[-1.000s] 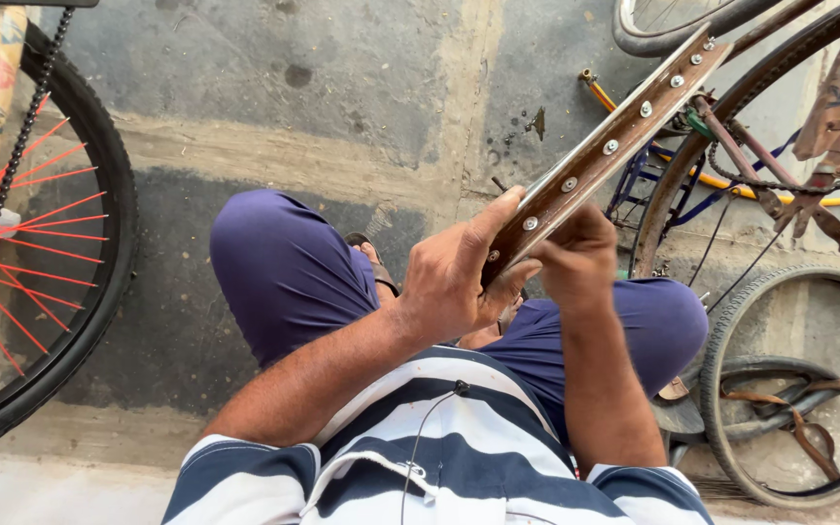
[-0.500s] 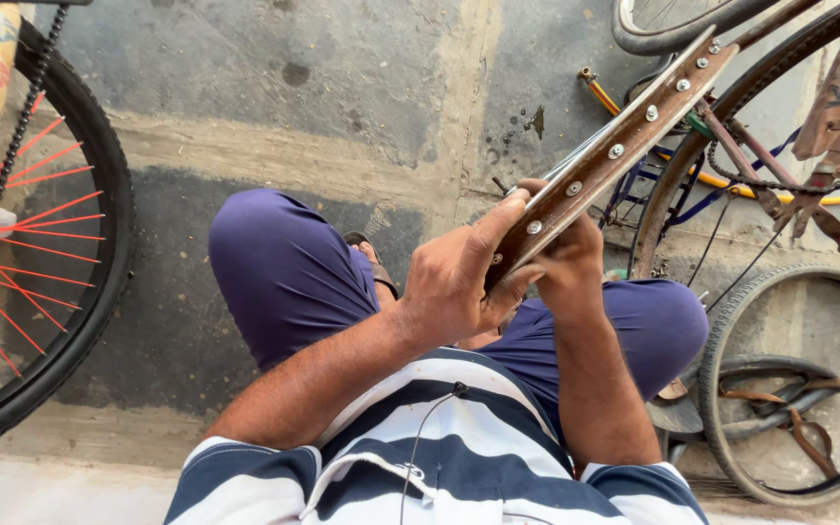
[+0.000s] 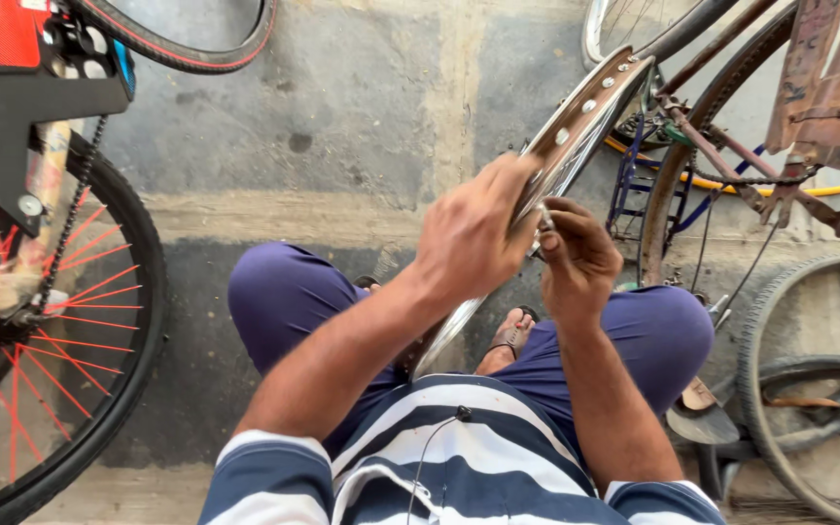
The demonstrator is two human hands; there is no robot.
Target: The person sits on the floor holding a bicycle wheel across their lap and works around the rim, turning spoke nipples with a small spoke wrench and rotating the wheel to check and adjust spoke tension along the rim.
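Change: since the earlier frame the bare wheel rim (image 3: 576,122) has turned edge-on, steeper.
Head view, rim: slants from the lap to upper right.
Left hand (image 3: 473,233): fingers wrapped around the rim's edge.
Right hand (image 3: 576,258): fingers pinched narrow at the rim; the held item is too small to tell.
Left side: wheel with red spokes (image 3: 41,321).
Right side: rusty bicycle frame (image 3: 731,156).
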